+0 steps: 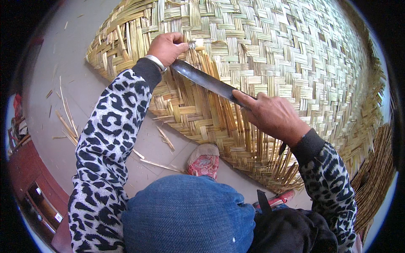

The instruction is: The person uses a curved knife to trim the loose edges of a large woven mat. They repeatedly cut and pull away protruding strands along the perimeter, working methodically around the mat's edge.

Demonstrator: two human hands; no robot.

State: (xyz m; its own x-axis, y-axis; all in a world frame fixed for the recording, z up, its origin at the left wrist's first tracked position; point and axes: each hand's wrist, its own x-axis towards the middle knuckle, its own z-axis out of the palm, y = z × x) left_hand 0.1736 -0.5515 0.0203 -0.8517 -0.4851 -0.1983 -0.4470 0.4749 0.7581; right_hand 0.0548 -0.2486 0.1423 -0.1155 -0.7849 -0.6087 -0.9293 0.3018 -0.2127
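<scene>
Rounded blue denim over a knee [190, 215] fills the lower centre. At lower left I see reddish-brown furniture [25, 168] with an open compartment [40, 211], its contents too small to tell; the white label [58, 217] is illegible to me. At upper centre, the left hand [168, 48] bunches thumb and fingers over a flat-plaited mat [270, 63] spreading upper right; what they pinch, I cannot tell. Mid-frame, the right hand [274, 116] curls round a long dark knife [206, 82], index finger extended.

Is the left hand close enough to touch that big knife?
Probably yes: the left hand is right by the far end of the knife, and nothing seems to stand between them. The right hand holds the other end, over the woven mat.
</scene>
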